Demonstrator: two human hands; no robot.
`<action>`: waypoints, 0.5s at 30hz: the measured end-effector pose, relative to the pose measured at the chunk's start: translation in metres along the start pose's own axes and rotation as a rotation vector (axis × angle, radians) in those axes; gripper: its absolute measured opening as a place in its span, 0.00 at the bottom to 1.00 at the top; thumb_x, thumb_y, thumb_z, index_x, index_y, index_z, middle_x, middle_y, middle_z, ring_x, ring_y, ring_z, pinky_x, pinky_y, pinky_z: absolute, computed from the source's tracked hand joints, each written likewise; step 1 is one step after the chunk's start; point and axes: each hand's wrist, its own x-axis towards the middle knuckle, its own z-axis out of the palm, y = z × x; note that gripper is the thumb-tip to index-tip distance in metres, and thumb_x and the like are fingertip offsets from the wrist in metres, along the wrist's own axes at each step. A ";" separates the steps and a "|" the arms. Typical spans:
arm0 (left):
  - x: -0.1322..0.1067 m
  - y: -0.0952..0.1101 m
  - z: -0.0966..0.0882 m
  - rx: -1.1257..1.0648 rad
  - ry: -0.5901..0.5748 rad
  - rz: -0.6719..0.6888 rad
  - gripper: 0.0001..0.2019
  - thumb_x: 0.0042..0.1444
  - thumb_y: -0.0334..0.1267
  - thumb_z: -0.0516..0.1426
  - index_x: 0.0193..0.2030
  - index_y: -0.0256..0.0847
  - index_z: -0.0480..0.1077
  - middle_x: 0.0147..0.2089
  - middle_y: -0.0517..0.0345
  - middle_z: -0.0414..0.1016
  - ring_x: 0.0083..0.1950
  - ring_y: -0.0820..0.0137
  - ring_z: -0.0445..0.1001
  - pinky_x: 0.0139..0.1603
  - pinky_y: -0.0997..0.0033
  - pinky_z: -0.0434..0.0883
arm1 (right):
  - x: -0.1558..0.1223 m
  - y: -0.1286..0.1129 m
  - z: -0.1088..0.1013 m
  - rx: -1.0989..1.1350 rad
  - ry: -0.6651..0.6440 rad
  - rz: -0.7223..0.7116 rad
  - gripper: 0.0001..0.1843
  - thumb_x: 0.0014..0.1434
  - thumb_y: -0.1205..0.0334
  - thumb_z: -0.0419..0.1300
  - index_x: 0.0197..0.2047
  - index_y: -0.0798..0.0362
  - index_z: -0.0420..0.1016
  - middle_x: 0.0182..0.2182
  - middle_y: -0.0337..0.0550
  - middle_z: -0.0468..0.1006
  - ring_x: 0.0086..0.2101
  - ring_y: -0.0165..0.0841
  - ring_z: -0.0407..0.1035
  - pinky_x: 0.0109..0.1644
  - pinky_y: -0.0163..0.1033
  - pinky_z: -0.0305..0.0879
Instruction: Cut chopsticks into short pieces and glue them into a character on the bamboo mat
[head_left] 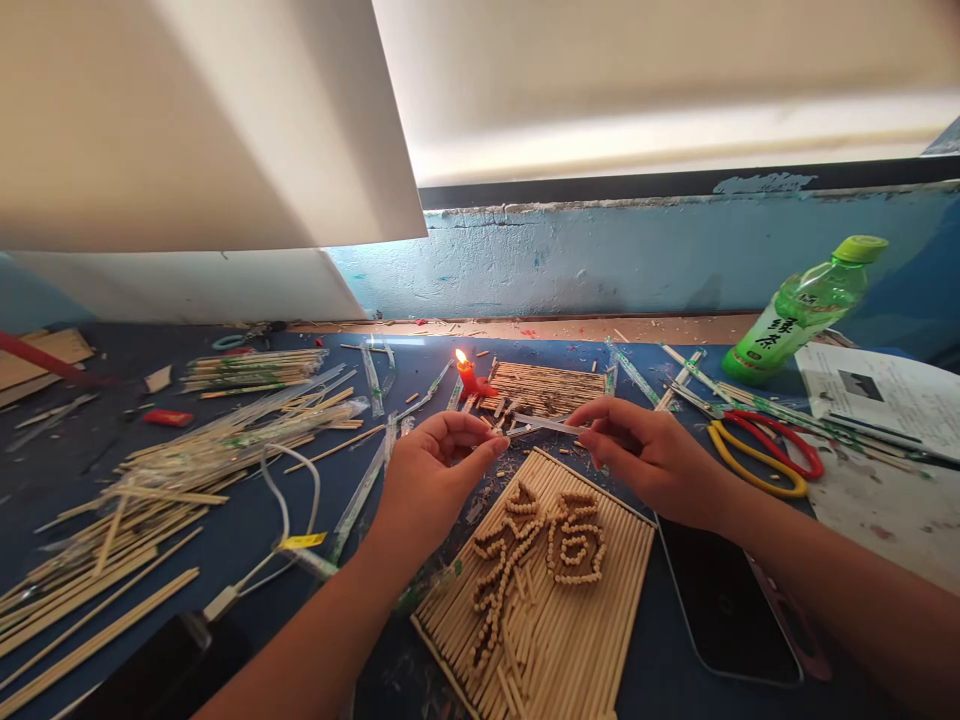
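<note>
My left hand [442, 475] is closed in a pinch on a short piece of wooden stick [501, 434], mostly hidden by the fingertips. My right hand [645, 450] grips a thin translucent white glue stick [547, 424], whose far end points toward the left fingertips. Just behind the hands stands a lit red candle [467, 378]. Below them lies a panel of parallel wooden sticks [600, 620], set at an angle. Raised shapes of short stick pieces [576, 540] sit on it, with several loose pieces beside them. Behind is a smaller, darkened stick panel [547, 385].
Bundles of wooden sticks [157, 500] and a white cable [315, 490] lie at left, near a red lighter [168, 418]. At right are red-and-yellow-handled scissors [772, 455], a phone [727, 600], a green tea bottle [802, 315] and printed paper [892, 400].
</note>
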 end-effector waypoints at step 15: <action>-0.002 0.000 0.000 0.080 -0.016 -0.008 0.13 0.50 0.41 0.70 0.37 0.39 0.74 0.35 0.58 0.80 0.35 0.73 0.75 0.37 0.74 0.71 | -0.001 0.001 0.002 -0.058 -0.011 0.000 0.10 0.69 0.56 0.55 0.51 0.48 0.72 0.29 0.36 0.72 0.26 0.29 0.63 0.27 0.37 0.57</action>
